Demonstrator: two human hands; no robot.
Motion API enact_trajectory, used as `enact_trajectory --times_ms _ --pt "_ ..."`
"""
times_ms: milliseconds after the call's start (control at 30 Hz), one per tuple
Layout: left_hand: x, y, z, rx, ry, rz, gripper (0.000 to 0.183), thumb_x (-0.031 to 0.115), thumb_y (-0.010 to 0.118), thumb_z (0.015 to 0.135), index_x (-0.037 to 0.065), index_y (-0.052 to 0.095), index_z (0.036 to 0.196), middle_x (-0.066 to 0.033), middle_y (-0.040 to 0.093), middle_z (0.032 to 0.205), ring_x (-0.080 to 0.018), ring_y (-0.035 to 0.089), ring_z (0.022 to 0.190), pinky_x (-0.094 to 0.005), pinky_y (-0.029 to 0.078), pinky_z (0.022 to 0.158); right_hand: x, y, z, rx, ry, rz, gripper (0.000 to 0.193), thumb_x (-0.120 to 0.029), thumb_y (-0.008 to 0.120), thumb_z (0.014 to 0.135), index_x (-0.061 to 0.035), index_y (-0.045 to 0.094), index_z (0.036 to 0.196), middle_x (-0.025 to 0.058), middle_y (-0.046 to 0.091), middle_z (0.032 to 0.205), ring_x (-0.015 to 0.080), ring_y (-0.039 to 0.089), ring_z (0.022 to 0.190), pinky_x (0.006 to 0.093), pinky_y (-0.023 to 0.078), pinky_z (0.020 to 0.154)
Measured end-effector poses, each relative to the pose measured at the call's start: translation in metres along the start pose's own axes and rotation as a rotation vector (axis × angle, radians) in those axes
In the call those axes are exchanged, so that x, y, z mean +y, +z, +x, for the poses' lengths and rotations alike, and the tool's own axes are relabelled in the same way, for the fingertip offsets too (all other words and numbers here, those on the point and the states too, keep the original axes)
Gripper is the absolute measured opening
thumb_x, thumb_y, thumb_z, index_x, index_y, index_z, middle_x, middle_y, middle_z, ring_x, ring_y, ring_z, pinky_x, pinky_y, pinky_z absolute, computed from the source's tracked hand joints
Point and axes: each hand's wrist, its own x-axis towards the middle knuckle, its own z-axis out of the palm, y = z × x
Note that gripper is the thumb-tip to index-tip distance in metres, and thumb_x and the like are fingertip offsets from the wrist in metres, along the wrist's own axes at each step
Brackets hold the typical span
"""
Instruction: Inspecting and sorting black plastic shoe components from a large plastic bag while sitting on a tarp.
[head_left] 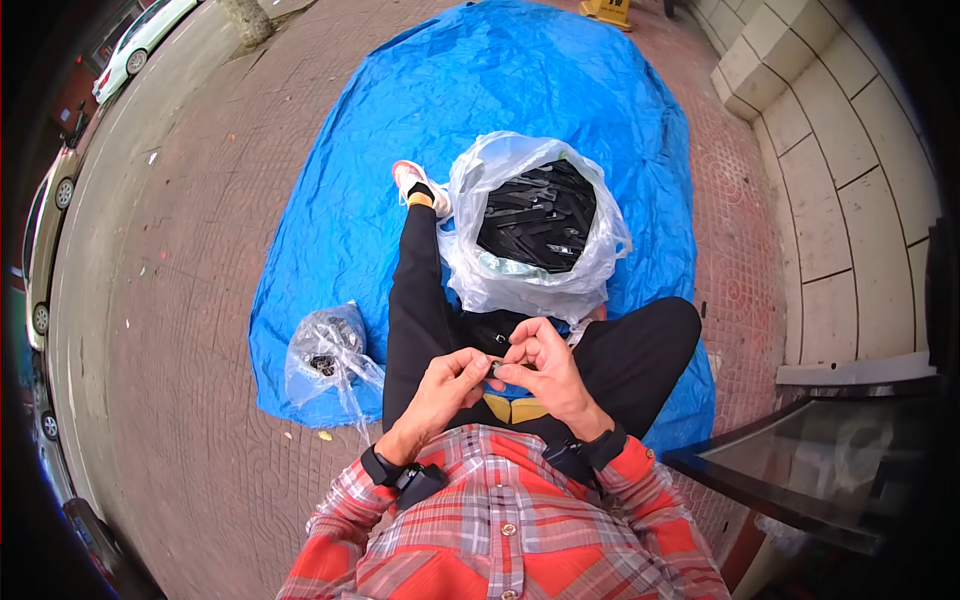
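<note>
My left hand (450, 388) and my right hand (548, 365) meet above my lap, both closed in a pinch. Between their fingertips is a small dark piece (497, 369), partly covered by the thumbs and too small to name. Just beyond my hands stands a large open white plastic bag (525, 292), its rim folded outward. Many slim black strip-like parts (538, 215) fill it, some showing shiny bits. To the left of my leg lies a smaller clear plastic bag (345, 325), with small dark parts (322, 364) showing at its mouth.
A blue tarp (480, 70) lies under me and the bags, on red-brown paving (230, 230). My black-trousered legs (640, 350) frame the big bag. At right are a tiled wall (825, 200) and a dark-framed glass panel (810, 460). Parked cars (140, 45) line the road at left.
</note>
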Motion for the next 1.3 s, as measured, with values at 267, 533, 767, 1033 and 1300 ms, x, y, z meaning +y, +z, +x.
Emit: enact_trajectory --times_ms 267,533,767,1033,1300 --pt "0.003 -0.005 0.002 0.120 -0.013 -0.019 0.017 0.014 0.053 0.089 0.001 0.058 0.098 -0.0035 0.061 0.074 -0.0032 0.039 0.049 -0.0166 0.028 0.043 -0.008 -0.014 0.001 -0.056 0.227 -0.278 0.023 -0.019 0.056 0.087 0.0023 0.058 0.095 0.0029 0.059 0.076 0.0057 0.053 0.066 0.0211 0.042 0.056" --pt "0.002 0.001 0.000 0.137 0.172 0.268 0.015 0.011 0.052 0.089 0.000 0.058 0.097 -0.0035 0.062 0.074 -0.0026 0.041 0.051 -0.0168 0.031 0.044 -0.017 -0.010 0.001 -0.132 0.310 -0.315 0.021 -0.015 0.060 0.083 0.0032 0.060 0.093 0.0043 0.061 0.079 0.0076 0.056 0.073 0.0225 0.045 0.066" --pt "0.014 -0.004 -0.003 -0.018 -0.093 -0.024 0.021 0.018 0.050 0.091 -0.001 0.058 0.095 -0.0060 0.062 0.073 -0.0034 0.036 0.047 -0.0177 0.027 0.042 -0.022 -0.009 0.001 -0.178 0.162 -0.410 0.013 -0.011 0.061 0.079 0.0011 0.061 0.085 0.0023 0.060 0.076 0.0071 0.055 0.070 0.0232 0.044 0.063" --pt "-0.010 0.000 0.002 0.174 0.109 0.313 0.017 0.014 0.056 0.087 -0.002 0.060 0.087 -0.0059 0.063 0.071 -0.0050 0.048 0.053 -0.0193 0.036 0.047 0.004 -0.003 0.003 0.117 -0.156 -0.895 0.014 -0.011 0.063 0.077 0.0011 0.060 0.083 0.0111 0.060 0.074 0.0175 0.060 0.066 0.0288 0.046 0.055" --pt "-0.027 -0.024 0.027 0.386 0.168 0.311 0.015 0.012 0.060 0.083 -0.001 0.057 0.091 -0.0009 0.057 0.069 -0.0066 0.052 0.060 -0.0203 0.041 0.054 0.027 -0.024 0.022 -0.070 0.131 -0.749 0.016 -0.012 0.060 0.078 0.0023 0.058 0.087 0.0169 0.059 0.077 0.0317 0.058 0.073 0.0376 0.045 0.064"
